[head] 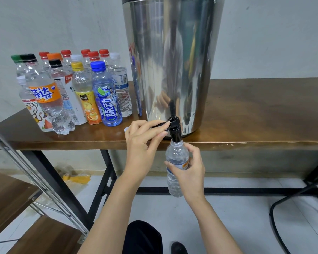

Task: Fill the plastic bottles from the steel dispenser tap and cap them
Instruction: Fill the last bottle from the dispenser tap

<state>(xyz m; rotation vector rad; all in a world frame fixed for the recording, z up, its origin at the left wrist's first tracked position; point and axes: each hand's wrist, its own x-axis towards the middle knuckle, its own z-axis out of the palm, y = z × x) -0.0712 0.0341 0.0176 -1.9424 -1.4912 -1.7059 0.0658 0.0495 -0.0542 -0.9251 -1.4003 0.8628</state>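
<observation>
Just below the middle of the frame, a clear plastic bottle (174, 155) hangs upright beneath the table edge, its long axis vertical. Its open neck meets the black tap (175, 133) of the steel dispenser (173, 61) directly above. The right hand (191, 168) wraps round the bottle's middle from the right. The left hand (142, 143), to the left and slightly higher, pinches the tap's black lever (159, 125). Whether water is flowing cannot be told. A small pale cap (126, 129) lies on the wooden table (246, 110) just behind the left hand, so that hand is likely nearer for capping. Capped bottles (72, 88) cluster at upper left.
</observation>
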